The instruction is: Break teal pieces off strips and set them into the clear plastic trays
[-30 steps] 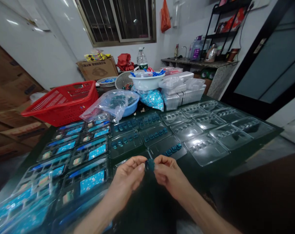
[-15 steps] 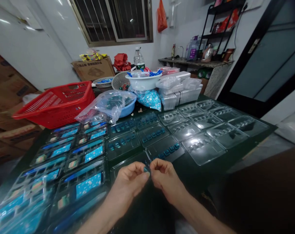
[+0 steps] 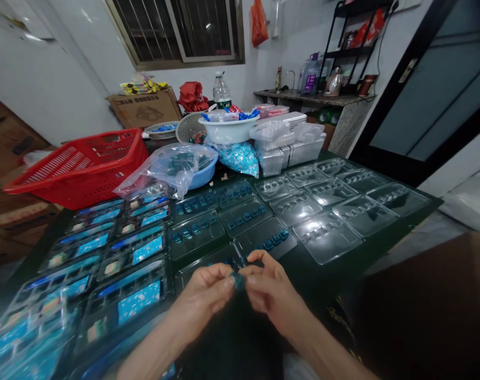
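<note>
A small dark-teal piece [image 3: 238,282], its exact kind too small to make out, is pinched between the fingertips of both my hands. My left hand [image 3: 206,289] grips it from the left with thumb and forefinger. From the other side, my right hand [image 3: 269,285] has its closed fingers on it. Just beyond my hands lies a clear plastic tray [image 3: 208,266], partly covered by them. Behind it, another clear tray [image 3: 192,245] carries a row of small teal pieces [image 3: 196,228], and several neighbouring trays hold similar rows.
On the left, several packed trays [image 3: 124,285] hold blue pens and light-blue patterned items. Clear trays without teal pieces [image 3: 327,245] lie at right. Farther back stand a red basket [image 3: 77,174], a blue basin [image 3: 206,174] under plastic film, a white basin [image 3: 229,132] and stacked clear packaging [image 3: 287,150].
Both hands remain together at the table's near side. The teal piece shows more clearly between my fingertips, and my right fingers have shifted around it. The camera view has moved slightly.
</note>
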### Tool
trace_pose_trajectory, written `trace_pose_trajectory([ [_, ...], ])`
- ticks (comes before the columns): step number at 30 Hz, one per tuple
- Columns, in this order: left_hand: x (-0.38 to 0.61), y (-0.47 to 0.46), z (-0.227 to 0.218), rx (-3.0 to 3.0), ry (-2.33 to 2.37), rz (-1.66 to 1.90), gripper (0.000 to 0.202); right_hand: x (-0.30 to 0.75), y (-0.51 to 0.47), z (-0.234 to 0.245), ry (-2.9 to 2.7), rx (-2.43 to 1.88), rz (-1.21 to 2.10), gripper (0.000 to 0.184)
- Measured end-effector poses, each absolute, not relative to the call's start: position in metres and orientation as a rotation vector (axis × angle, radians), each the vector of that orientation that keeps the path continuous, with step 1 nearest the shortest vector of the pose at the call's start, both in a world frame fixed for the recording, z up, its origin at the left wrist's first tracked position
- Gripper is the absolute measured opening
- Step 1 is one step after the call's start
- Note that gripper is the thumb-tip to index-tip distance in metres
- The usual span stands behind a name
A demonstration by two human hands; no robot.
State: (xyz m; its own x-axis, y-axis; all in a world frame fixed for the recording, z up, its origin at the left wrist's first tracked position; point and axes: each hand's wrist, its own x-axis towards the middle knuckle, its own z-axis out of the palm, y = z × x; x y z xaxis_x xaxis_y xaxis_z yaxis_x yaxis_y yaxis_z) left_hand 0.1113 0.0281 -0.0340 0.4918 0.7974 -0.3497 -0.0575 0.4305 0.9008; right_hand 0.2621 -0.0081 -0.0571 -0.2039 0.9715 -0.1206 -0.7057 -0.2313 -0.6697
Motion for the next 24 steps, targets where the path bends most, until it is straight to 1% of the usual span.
trace_pose_trajectory([
  [2, 0.112, 0.028, -0.032, 0.981, 0.900, 0.631, 0.013, 0.266, -0.007, -0.057, -0.521, -0.588, 1.807, 0.032],
  [4, 0.114, 0.027, -0.031, 0.960, 0.864, 0.626, 0.013, 0.268, -0.006, -0.058, -0.443, -0.540, 1.860, 0.034],
  [8, 0.119, 0.021, -0.031, 0.840, 0.763, 0.638, 0.012, 0.271, -0.005, -0.061, -0.248, -0.415, 1.952, 0.031],
  [10, 0.122, 0.019, -0.030, 0.787, 0.753, 0.635, 0.012, 0.273, -0.004, -0.062, -0.242, -0.386, 1.980, 0.028],
  [12, 0.125, 0.018, -0.029, 0.762, 0.792, 0.631, 0.013, 0.276, -0.002, -0.062, -0.323, -0.417, 1.946, 0.027],
  [18, 0.133, 0.020, -0.027, 0.750, 0.906, 0.621, 0.014, 0.279, 0.000, -0.065, -0.547, -0.685, 1.685, 0.029],
  [24, 0.139, 0.017, -0.031, 0.771, 0.961, 0.593, 0.020, 0.277, -0.007, -0.065, -0.707, -0.828, 1.593, 0.025],
])
